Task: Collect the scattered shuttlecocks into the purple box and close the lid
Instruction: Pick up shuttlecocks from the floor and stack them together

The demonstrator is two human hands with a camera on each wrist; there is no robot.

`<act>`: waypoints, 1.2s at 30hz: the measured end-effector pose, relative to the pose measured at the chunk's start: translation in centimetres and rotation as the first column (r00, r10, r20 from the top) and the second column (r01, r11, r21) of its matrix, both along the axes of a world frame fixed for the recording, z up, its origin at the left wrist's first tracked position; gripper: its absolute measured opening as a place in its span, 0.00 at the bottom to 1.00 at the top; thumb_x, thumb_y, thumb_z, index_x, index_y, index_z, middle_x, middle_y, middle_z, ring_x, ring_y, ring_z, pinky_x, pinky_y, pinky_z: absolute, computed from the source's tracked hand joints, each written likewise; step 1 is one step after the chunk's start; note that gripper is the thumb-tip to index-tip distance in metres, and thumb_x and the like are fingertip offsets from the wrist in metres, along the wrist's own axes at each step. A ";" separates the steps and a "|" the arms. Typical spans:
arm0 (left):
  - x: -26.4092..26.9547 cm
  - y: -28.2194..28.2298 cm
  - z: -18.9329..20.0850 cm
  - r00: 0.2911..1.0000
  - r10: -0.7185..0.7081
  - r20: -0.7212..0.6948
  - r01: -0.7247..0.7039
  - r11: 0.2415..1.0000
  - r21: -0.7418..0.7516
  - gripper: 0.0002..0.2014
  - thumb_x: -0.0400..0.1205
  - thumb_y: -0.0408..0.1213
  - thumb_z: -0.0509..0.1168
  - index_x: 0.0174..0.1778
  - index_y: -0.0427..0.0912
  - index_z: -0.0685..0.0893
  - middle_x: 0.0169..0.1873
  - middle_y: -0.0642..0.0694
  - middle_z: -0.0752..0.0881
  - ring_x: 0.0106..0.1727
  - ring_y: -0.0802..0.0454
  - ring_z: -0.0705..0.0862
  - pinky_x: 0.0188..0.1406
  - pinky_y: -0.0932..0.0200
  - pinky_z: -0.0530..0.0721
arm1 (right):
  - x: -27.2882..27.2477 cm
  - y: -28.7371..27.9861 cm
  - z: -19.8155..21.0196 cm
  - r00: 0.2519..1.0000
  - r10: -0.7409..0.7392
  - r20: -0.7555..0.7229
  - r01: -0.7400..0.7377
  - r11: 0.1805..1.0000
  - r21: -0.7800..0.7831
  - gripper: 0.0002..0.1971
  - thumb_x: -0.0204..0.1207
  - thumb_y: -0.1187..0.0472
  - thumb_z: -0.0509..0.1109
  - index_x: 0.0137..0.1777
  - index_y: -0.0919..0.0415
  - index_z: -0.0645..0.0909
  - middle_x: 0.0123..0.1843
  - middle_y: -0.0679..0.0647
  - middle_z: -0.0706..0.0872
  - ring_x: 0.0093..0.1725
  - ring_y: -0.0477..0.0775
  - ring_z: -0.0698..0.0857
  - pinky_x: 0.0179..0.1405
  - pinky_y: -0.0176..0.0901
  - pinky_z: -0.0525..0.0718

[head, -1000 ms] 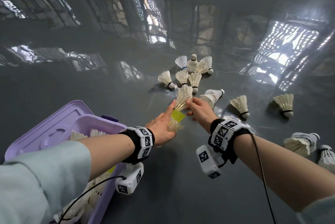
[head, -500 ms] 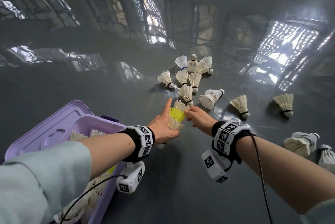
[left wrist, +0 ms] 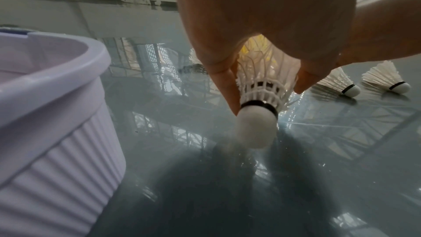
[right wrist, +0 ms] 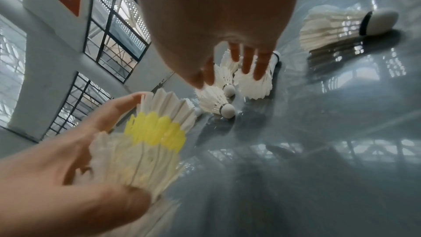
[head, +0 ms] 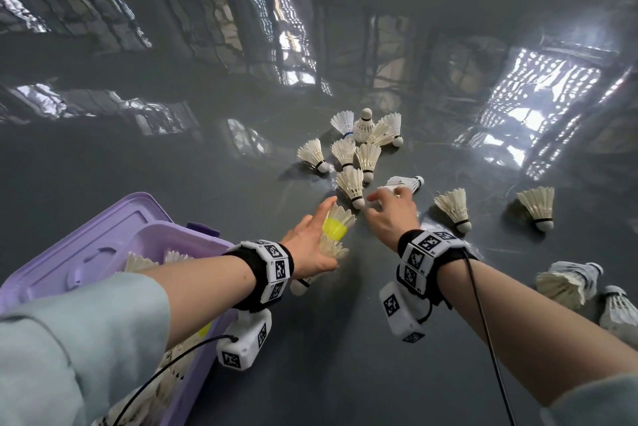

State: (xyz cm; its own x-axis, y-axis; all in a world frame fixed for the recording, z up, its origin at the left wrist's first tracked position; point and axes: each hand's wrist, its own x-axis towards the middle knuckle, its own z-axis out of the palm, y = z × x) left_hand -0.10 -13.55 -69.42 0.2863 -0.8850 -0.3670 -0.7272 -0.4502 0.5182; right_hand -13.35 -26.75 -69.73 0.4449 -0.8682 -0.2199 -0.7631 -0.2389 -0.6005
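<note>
Several nested shuttlecocks [head: 333,232] gripped in left hand [head: 310,246] beside purple box [head: 165,235]; right hand [head: 392,215] fingers spread, released, above floor shuttlecock [head: 402,183]

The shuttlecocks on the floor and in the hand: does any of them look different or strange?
Yes. One shuttlecock in the nested stack that the left hand holds has yellow feathers, while all others in view are white. One white shuttlecock in the far cluster stands upright on its skirt, cork up; the others lie tilted.
</note>
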 end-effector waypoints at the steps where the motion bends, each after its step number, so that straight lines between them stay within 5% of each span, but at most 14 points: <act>1: -0.1 0.1 -0.1 1.000 -0.012 0.003 0.012 1.000 0.013 0.55 0.67 0.45 0.74 0.78 0.72 0.39 0.60 0.44 0.73 0.51 0.41 0.81 0.56 0.46 0.82 | -0.1 -0.3 -0.2 0.994 -0.002 -0.113 0.002 1.000 -0.005 0.19 0.77 0.59 0.61 0.68 0.54 0.77 0.73 0.64 0.64 0.69 0.69 0.71 0.71 0.53 0.70; 7: -0.2 0.1 -0.3 1.000 -0.016 -0.013 0.016 1.000 0.026 0.55 0.67 0.44 0.73 0.76 0.74 0.38 0.59 0.44 0.74 0.49 0.41 0.82 0.55 0.43 0.83 | -0.7 -1.5 -1.9 0.946 0.024 -0.325 0.014 0.993 0.115 0.27 0.75 0.64 0.61 0.75 0.63 0.66 0.74 0.66 0.66 0.71 0.72 0.69 0.72 0.55 0.68; 10: 0.0 -0.1 -0.4 1.000 0.007 -0.023 -0.007 1.000 0.016 0.55 0.67 0.44 0.73 0.77 0.74 0.38 0.57 0.44 0.73 0.48 0.41 0.81 0.55 0.44 0.83 | -1.2 -2.0 -2.6 0.938 0.027 -0.347 0.002 0.996 0.084 0.25 0.75 0.66 0.60 0.72 0.71 0.68 0.72 0.67 0.70 0.69 0.71 0.72 0.69 0.54 0.72; 16: 0.0 -0.3 -0.6 1.000 0.001 -0.010 -0.001 0.999 0.034 0.55 0.68 0.43 0.73 0.77 0.72 0.38 0.56 0.44 0.73 0.48 0.41 0.81 0.55 0.45 0.82 | -2.6 -1.4 -2.6 0.977 -0.030 -0.213 -0.009 0.983 -0.183 0.15 0.75 0.71 0.62 0.61 0.67 0.79 0.61 0.64 0.80 0.61 0.64 0.78 0.60 0.50 0.76; 20: -0.5 -0.5 -0.7 1.000 -0.020 -0.020 0.021 0.999 0.042 0.56 0.68 0.43 0.74 0.78 0.70 0.38 0.58 0.43 0.73 0.50 0.42 0.81 0.56 0.46 0.82 | -2.9 -1.6 -1.4 0.995 -0.085 0.043 0.093 0.958 -0.271 0.06 0.77 0.62 0.68 0.50 0.63 0.82 0.50 0.58 0.85 0.51 0.58 0.82 0.50 0.45 0.75; 25: -0.7 -0.3 -0.8 0.999 -0.033 -0.025 0.035 0.998 0.057 0.54 0.70 0.40 0.74 0.80 0.64 0.41 0.61 0.39 0.74 0.53 0.40 0.81 0.56 0.46 0.83 | -1.7 -1.2 -0.4 0.905 -0.159 0.395 0.175 0.985 -0.004 0.04 0.74 0.58 0.73 0.45 0.58 0.85 0.37 0.50 0.85 0.38 0.48 0.80 0.32 0.27 0.70; 30: -0.2 0.1 -0.6 0.999 -0.016 -0.033 0.018 0.998 0.063 0.54 0.70 0.39 0.74 0.80 0.64 0.41 0.64 0.38 0.73 0.58 0.38 0.80 0.60 0.45 0.81 | -0.3 -0.3 -1.2 0.851 -0.187 0.490 0.032 0.951 0.308 0.07 0.72 0.63 0.74 0.33 0.54 0.85 0.29 0.49 0.84 0.30 0.48 0.78 0.37 0.43 0.78; 36: -0.3 0.7 -0.2 0.997 -0.036 -0.064 0.041 0.995 0.089 0.59 0.71 0.41 0.75 0.79 0.68 0.32 0.67 0.39 0.70 0.59 0.37 0.81 0.59 0.42 0.83 | 0.5 0.9 -0.7 0.876 -0.118 0.468 -0.171 0.832 0.528 0.11 0.77 0.72 0.68 0.33 0.64 0.81 0.30 0.58 0.79 0.28 0.49 0.74 0.30 0.35 0.74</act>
State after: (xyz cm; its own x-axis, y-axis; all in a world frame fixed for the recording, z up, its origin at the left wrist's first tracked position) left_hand -0.42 -12.88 -69.65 0.2267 -0.8576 -0.4616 -0.7123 -0.4692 0.5220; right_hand -12.88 -25.85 -70.42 0.6371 -0.6551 -0.4061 -0.3560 0.2171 -0.9089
